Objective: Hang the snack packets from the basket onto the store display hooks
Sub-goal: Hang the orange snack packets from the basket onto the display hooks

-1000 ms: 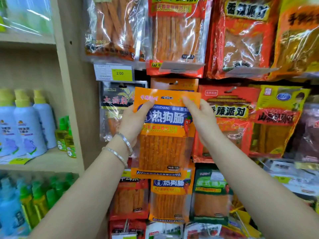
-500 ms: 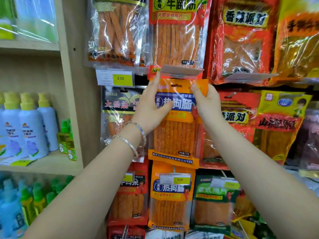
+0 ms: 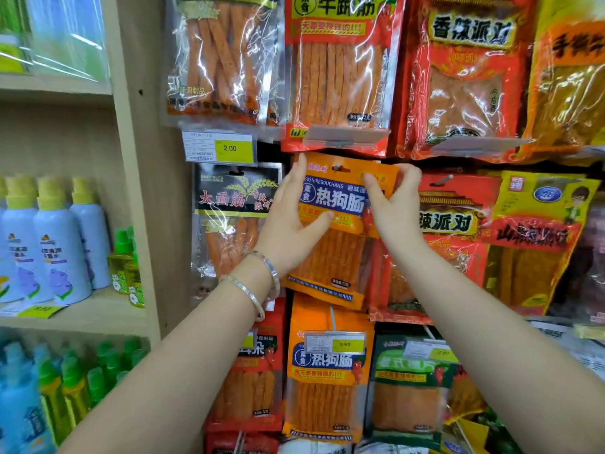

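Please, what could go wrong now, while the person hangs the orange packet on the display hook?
1. The left hand and the right hand both hold the orange packet near its top. If its hang hole is not fully threaded, the packet may drop on release.
2. The price tag holder sits just above the packet; the fingers could knock it.
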The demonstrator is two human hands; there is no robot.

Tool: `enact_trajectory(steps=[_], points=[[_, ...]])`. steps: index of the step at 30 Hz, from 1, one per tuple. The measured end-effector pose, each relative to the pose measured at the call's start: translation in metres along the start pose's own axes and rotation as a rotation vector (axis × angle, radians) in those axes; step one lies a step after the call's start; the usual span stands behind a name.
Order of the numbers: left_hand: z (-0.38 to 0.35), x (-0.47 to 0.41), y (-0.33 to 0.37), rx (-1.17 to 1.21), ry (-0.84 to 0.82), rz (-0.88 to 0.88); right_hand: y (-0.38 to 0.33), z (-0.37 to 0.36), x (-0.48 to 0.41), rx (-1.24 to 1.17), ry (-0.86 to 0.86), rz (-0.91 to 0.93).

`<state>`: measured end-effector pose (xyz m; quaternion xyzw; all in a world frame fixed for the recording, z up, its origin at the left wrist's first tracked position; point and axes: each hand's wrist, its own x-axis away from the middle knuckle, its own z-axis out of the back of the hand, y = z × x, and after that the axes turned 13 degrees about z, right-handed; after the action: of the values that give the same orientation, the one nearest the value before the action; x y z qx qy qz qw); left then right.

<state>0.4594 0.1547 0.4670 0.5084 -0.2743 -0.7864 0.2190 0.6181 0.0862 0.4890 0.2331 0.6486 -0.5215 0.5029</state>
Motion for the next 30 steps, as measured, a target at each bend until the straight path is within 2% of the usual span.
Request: enact_trajectory(steps=[3,6,8,11,16,22,26,30], points=[[-0.016,0.009,-0.022,-0.066,-0.051,0.053,0.005,0.004,0.022,0.093,0.047,0.174],[-0.033,0.02,-0.045,-0.144,-0.177,0.152,0.013,0.009,0.04,0.408,0.012,0.398],[-0.044,0.029,-0.057,-0.202,-0.231,0.177,0.019,0.01,0.048,0.596,-0.086,0.534],[-0.061,0.039,-0.069,-0.282,-0.231,0.173,0.031,0.007,0.049,0.84,-0.322,0.662],[-0.083,0.047,-0.09,-0.291,-0.328,0.394,0.042,-0.004,0.035,1.025,-0.613,0.616],[-0.086,0.02,-0.096,-0.181,-0.374,0.536,0.051,-0.03,0.014,1.119,-0.857,0.493],[-0.09,0.009,-0.096,-0.213,-0.418,0.569,0.052,-0.039,0.005,1.214,-0.95,0.431],[-0.096,0.006,-0.097,-0.214,-0.442,0.559,0.051,-0.038,0.007,1.165,-0.947,0.394]])
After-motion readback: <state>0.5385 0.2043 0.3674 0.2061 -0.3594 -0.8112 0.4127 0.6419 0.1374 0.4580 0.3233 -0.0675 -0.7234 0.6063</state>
